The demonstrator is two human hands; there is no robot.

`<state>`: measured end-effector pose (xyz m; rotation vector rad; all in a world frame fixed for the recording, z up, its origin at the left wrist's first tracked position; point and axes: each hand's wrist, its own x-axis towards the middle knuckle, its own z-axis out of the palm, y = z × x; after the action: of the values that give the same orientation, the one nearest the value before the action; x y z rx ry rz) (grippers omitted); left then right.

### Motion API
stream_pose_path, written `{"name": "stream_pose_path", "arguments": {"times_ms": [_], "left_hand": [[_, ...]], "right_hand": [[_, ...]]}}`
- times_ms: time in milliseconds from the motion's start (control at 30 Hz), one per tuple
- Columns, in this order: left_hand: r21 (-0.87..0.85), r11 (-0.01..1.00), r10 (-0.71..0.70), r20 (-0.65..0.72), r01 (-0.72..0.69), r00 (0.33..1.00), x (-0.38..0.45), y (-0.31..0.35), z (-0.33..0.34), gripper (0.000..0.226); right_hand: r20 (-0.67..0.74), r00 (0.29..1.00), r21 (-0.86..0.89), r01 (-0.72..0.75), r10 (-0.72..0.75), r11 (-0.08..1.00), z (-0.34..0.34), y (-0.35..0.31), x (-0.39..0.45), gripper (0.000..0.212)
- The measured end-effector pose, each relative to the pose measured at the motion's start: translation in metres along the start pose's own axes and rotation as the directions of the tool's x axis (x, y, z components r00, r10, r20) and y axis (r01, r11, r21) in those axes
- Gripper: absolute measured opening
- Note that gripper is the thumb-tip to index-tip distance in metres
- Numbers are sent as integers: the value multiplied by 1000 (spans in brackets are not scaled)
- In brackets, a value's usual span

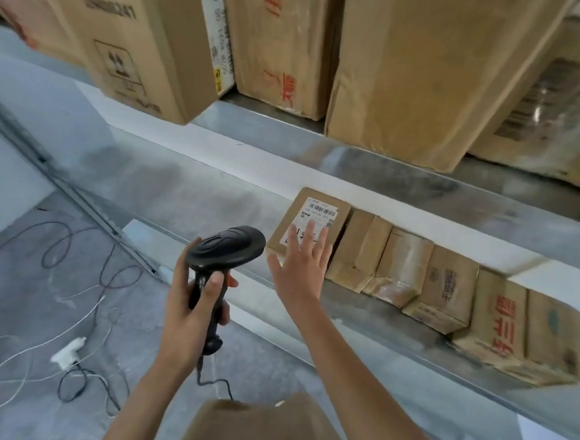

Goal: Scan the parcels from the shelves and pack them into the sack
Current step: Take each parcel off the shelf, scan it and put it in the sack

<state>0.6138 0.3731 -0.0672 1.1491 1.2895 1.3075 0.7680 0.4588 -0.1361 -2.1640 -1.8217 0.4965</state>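
The left hand (195, 302) grips the handle of a black barcode scanner (222, 259), fingers curled round it and the thumb lying up the front near an orange trigger; the scanner's broad head tilts toward the shelf. A dark cord (213, 384) runs down from the bottom of the handle. The right hand (301, 265) is spread wide with straight fingers, reaching over a small cardboard parcel (311, 221); the fingertips overlap the parcel's top face, though whether they touch it cannot be told.

That parcel stands at the left end of a row on the lower shelf (377, 324), its white barcode label (320, 211) facing up. Just beside it to the right, four more brown parcels (448, 289) sit packed side to side, some wrapped in clear tape, one printed with red characters.

On the shelf above, large cartons (412, 73) stand close together, one at the left jutting over the shelf edge.

A brown cardboard shape (267, 428) shows at the bottom edge between the forearms. On the grey floor (21, 269) to the left lie loose dark and white cables (82, 274) and a white plug (68, 352).
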Motion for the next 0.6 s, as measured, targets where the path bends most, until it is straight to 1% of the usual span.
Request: {"name": "stream_pose_path", "arguments": {"times_ms": [100,200,300,400,467,533,600], "left_hand": [[-22,1000,-2,43,3,999,22,-5,-4,46],[-56,998,-31,111,37,993,48,-11,-6,49],[-85,993,-61,207,80,977,75,-15,-8,50],[-90,989,-90,297,121,951,99,-19,-9,50],[-69,988,-104,340,135,935,113,-23,-11,43],[-48,989,-114,376,142,920,124,-28,-16,31],[-32,989,-120,413,146,903,135,-32,-22,27]], "right_hand": [[14,997,-47,-69,70,996,-3,0,22,71],[24,992,-102,-119,122,988,-2,-1,39,73],[22,992,-174,-119,125,978,6,-1,40,78],[-8,992,-169,-128,128,977,12,-7,33,83],[-31,988,-169,-157,154,973,17,-13,28,85],[-52,981,-171,-195,188,966,21,-20,24,87],[-66,973,-175,-231,223,957,25,-26,19,89]]}}
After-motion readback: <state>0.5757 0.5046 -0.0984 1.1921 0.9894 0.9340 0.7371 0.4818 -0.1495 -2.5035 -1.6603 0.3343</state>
